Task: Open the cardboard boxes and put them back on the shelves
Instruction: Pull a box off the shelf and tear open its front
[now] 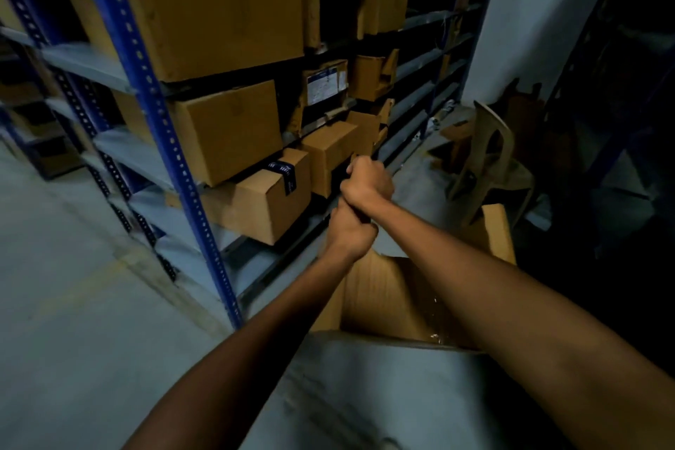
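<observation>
An open cardboard box (387, 298) stands on the floor right below my arms, with one flap (495, 232) raised at its far right and a wide flap (365, 384) folded toward me. Both my hands are held out above its far edge, stacked one on the other. My right hand (367, 183) is a fist on top and my left hand (350, 232) is curled just under it. Together they grip a small dark object (362, 218) that is mostly hidden. The blue-posted shelves (153, 99) on the left carry several cardboard boxes, among them a taped one (263, 205) low down.
Torn, opened boxes (339, 0) sit on the upper shelves. A tan plastic chair (489, 157) leans near a white pillar (529, 29) at the right. Loose cardboard scraps (456, 135) lie beyond it. Grey concrete floor (73, 303) spreads to the left of the shelf post.
</observation>
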Tool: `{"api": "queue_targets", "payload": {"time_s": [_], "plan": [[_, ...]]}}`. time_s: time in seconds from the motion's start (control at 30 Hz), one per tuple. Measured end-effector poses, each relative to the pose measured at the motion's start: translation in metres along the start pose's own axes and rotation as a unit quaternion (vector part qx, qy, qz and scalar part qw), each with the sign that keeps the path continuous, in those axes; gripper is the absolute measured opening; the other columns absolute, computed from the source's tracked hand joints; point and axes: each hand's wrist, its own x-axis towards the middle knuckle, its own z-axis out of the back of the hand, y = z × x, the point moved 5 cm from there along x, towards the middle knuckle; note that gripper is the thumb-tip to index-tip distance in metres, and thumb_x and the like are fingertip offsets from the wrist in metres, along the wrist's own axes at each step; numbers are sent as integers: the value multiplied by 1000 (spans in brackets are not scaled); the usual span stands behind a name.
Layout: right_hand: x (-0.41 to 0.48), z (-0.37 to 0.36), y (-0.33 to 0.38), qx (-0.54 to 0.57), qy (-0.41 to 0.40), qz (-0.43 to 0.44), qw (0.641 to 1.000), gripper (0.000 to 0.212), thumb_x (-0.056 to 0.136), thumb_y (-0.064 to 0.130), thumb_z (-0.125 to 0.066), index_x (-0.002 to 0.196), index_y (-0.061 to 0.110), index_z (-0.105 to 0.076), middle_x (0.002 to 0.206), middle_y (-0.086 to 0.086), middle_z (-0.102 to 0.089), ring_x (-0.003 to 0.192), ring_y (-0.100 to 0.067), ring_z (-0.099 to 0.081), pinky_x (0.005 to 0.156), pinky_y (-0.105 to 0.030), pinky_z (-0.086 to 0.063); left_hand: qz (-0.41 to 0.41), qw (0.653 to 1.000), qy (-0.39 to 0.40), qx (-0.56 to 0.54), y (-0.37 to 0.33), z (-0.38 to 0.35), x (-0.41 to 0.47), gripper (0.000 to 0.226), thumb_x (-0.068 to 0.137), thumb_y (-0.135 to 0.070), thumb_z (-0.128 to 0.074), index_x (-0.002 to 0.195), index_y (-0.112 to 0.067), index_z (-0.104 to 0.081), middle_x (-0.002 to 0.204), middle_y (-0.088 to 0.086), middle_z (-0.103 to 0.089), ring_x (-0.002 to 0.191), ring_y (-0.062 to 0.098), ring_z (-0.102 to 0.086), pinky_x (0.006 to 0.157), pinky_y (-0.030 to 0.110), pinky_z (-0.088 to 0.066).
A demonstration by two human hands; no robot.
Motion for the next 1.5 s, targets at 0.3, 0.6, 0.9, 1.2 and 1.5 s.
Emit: {"api": "queue_targets", "payload": {"time_s": [0.3, 0.6, 0.9, 1.2, 1.5], "plan": [[-11, 14, -34, -5, 34, 116, 993, 41, 93, 42, -56, 127, 19, -57, 120, -8, -64, 111, -28, -58, 80, -35, -48, 40, 997, -69, 26, 18, 31, 6, 44, 83, 1, -58, 124, -15, -58, 105, 9, -66, 95, 24, -63, 78, 37, -55], [-28, 37, -179, 99, -2, -231, 968, 76, 83, 40, -71, 141, 10, -34, 136, -17, -49, 119, -35, -52, 94, -46, -47, 64, 992, -105, -23, 14, 82, 27, 29, 80, 0, -55, 103, -12, -66, 92, 13, -67, 86, 32, -65, 69, 34, -51], [-50, 65, -161, 113, -89, -229, 963, 20, 83, 28, -61, 94, 13, -68, 92, -8, -65, 87, -32, -64, 76, -38, -55, 26, 996, -65, -53, -16, 100, 22, 35, 75, -3, -53, 107, -11, -65, 86, 12, -68, 80, 30, -65, 72, 43, -58], [-36, 151, -140, 146, -216, -165, 951, 17, 82, 18, -55, 91, 13, -70, 94, -12, -69, 91, -36, -65, 80, -43, -54, -38, 991, -127, 8, -107, 101, 10, 71, 86, -6, -66, 147, -17, -32, 136, 12, -51, 123, 32, -51, 100, 49, -48], [-13, 272, -122, 168, -312, -99, 930, 18, 90, 17, -56, 102, 7, -65, 104, -17, -67, 99, -37, -62, 81, -41, -49, -152, 963, -222, 12, -231, 115, 0, 67, 88, -1, -57, 147, -21, -32, 137, 10, -50, 126, 29, -50, 99, 50, -49]]}}
